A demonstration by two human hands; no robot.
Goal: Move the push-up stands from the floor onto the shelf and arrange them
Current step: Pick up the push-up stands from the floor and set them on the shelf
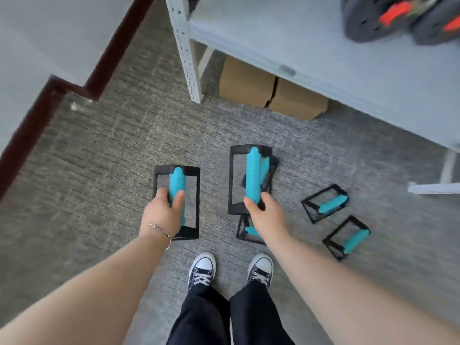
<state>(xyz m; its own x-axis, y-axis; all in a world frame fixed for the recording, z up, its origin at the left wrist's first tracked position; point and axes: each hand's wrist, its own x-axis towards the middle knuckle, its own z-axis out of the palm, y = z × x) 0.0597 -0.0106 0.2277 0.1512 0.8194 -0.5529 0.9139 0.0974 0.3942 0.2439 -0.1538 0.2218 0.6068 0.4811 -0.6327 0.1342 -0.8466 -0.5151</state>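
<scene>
My left hand [163,212] grips the teal handle of a black-framed push-up stand [177,181] held above the carpet. A second push-up stand [252,175] hangs from my right hand [263,210], which is closed on the near end of its teal grip. On the floor under my right hand lie two more stands, one [267,168] partly hidden behind the held one and one [245,231] under my wrist. Two other stands [326,202] [348,239] rest on the carpet to the right. The grey shelf [311,58] spans the upper right.
Dark weight plates with orange marks [398,18] sit on the shelf at the top right. Cardboard boxes [271,90] stand under it beside a white perforated upright [185,48]. A dark baseboard [49,100] edges the wall on the left. My shoes [231,270] are below.
</scene>
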